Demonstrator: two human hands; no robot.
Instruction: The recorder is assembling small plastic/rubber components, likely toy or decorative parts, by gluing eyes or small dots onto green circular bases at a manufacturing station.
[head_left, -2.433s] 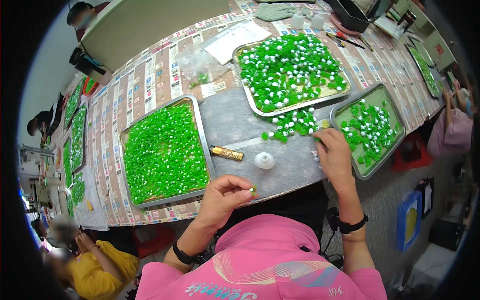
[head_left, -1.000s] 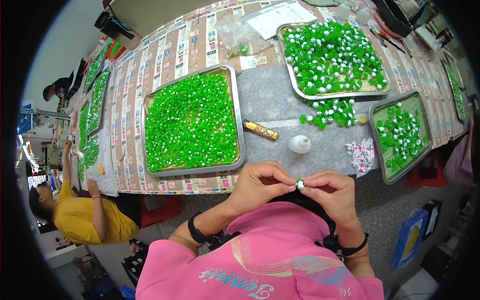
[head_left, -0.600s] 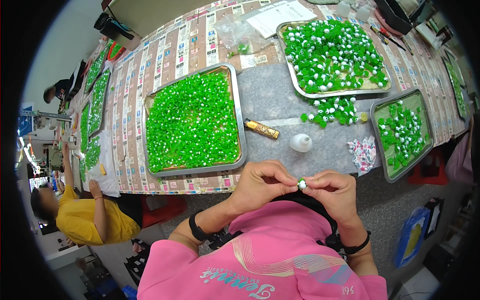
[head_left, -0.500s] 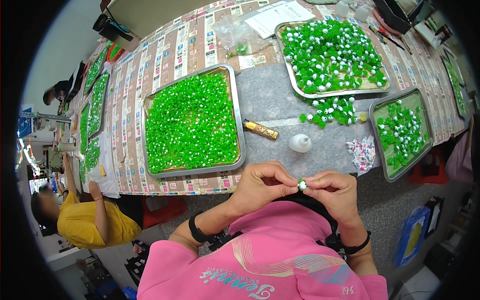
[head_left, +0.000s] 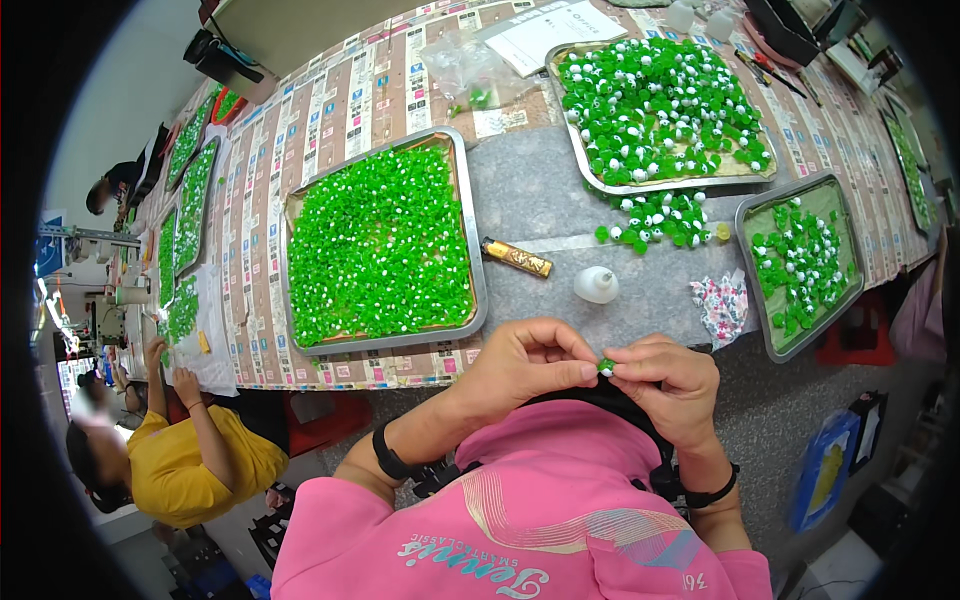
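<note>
Between my two hands, in front of the table edge, is a small green-and-white piece. My left hand pinches it from the left, thumb and forefinger closed. From the other side my right hand also grips it with thumb and fingertips. Similar green-and-white pieces lie in a loose pile on the grey cloth. A white squeeze bottle stands just beyond my hands, and a brown-and-gold tube lies to its left.
A metal tray of tiny green-and-white parts lies left. Another tray of pieces stands behind the pile, and a smaller tray is at the right. A floral cloth hangs at the table edge. A person in yellow works at far left.
The small piece has turned between my fingertips, showing more green. My hands have barely shifted. At far left, the person in yellow has leaned and moved their arms.
</note>
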